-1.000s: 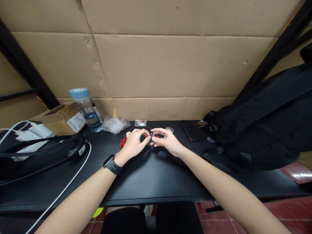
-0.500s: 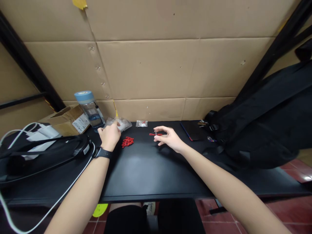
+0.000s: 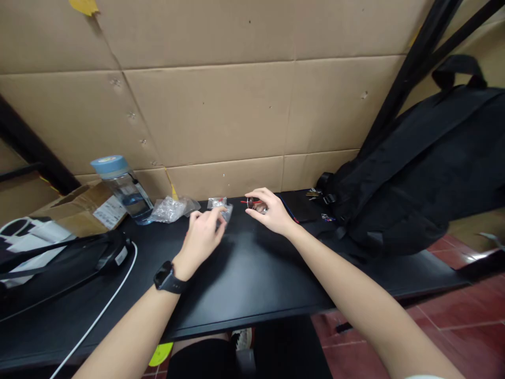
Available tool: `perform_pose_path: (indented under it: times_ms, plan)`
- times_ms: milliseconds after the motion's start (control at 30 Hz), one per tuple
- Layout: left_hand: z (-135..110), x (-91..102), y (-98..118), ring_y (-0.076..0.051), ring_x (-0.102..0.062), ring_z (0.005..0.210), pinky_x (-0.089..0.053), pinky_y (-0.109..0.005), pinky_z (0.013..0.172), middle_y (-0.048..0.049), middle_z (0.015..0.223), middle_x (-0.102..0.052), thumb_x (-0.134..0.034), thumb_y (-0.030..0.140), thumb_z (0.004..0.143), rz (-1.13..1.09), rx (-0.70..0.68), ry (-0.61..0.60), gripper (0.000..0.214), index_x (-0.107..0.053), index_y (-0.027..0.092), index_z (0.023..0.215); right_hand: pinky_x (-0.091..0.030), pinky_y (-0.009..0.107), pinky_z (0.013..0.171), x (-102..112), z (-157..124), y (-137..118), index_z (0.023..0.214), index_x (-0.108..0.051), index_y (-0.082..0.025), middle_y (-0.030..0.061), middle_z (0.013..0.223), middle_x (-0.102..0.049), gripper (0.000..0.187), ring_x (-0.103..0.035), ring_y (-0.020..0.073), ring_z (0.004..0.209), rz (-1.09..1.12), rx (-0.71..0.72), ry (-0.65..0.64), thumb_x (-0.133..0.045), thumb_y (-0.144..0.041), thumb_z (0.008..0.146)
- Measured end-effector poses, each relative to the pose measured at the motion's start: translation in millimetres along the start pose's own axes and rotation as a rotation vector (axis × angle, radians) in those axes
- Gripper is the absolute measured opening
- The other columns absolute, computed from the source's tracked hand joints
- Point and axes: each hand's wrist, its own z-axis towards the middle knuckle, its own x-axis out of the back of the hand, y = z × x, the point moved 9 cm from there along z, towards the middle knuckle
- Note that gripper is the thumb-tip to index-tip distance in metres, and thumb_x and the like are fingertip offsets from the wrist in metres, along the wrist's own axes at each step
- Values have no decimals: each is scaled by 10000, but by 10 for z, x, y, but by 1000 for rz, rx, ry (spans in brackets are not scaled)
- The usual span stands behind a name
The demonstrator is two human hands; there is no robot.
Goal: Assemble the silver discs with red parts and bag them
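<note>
1. Right hand: the grip is a half-spread pinch holding a small round piece; red cord points leftward from it.
2. Left hand: the grip pinches clear plastic, near, left of right grip.

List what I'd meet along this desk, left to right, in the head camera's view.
Open brown cardboard box, tall clear cylindrical bottle with blue lid, crumpled clear plastic bag, person's bare left hand, person's bare right hand, large black fabric backpack.
</note>
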Motion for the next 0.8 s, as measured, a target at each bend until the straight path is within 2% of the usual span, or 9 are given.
perform_pose_path:
  times_ms: [133, 233, 300, 433, 500, 567, 667, 800]
  plan:
    - [-89, -440, 274, -182, -684, 861, -405, -384, 925, -30, 973, -738, -496, 137, 947, -143, -147, -233, 320, -562, 209, 1252, -569, 386, 900, 18, -9, -151, 1242, -648, -252, 96, 1230, -616, 359, -640, 235, 1079, -202, 147, -54, -688, -266, 886]
    - [-140, -575, 328, -198, -677, 942, -451, -372, 910, -48, 1037, -721, -496, 164, 963, -173, -225, -355, 265, -638, 229, 1177, -545, 382, 953, -5, -25, -185, 1248, -644, -248, 87, 1213, -632, 355, -641, 221, 1082, -235, 185, -87, -679, -245, 894]
    - [-154, -589, 325, -217, -663, 1026, -470, -380, 926, -61, 1120, -700, -502, 199, 973, -166, -240, -391, 257, -665, 244, 1166, -539, 367, 952, -36, -38, -188, 1256, -641, -252, 77, 1211, -644, 367, -651, 209, 1061, -261, 187, -133, -677, -232, 891]
    - [-178, -564, 346, -262, -593, 1204, -472, -426, 1019, -86, 1360, -602, -539, 291, 976, -177, -238, -405, 307, -646, 265, 1263, -527, 340, 920, -105, -75, -232, 1288, -621, -259, 72, 1244, -651, 402, -656, 208, 1060, -378, 165, -258, -667, -233, 889]
    - [-195, -565, 358, -283, -560, 1236, -469, -456, 1030, -84, 1403, -575, -550, 323, 975, -177, -225, -416, 342, -626, 282, 1307, -517, 318, 884, -146, -97, -265, 1274, -624, -246, 77, 1216, -667, 403, -657, 210, 1045, -426, 141, -334, -682, -250, 875]
    - [-211, -575, 356, -305, -531, 1261, -463, -491, 1021, -72, 1400, -577, -547, 341, 980, -153, -206, -435, 362, -611, 321, 1336, -505, 291, 818, -200, -129, -254, 1186, -661, -231, 68, 1098, -696, 352, -667, 199, 951, -475, 96, -434, -718, -258, 841]
    - [-232, -584, 348, -321, -493, 1313, -437, -515, 1026, -69, 1436, -546, -534, 346, 990, -124, -195, -466, 380, -594, 374, 1364, -461, 259, 683, -256, -189, -104, 983, -704, -214, 39, 885, -692, 232, -647, 174, 764, -571, -20, -580, -781, -272, 771]
    - [-257, -580, 361, -309, -495, 1335, -423, -488, 1038, -82, 1482, -511, -524, 308, 994, -150, -216, -495, 400, -590, 401, 1378, -412, 252, 584, -277, -240, 121, 833, -701, -214, 26, 765, -668, 226, -620, 170, 668, -587, -137, -649, -851, -330, 709]
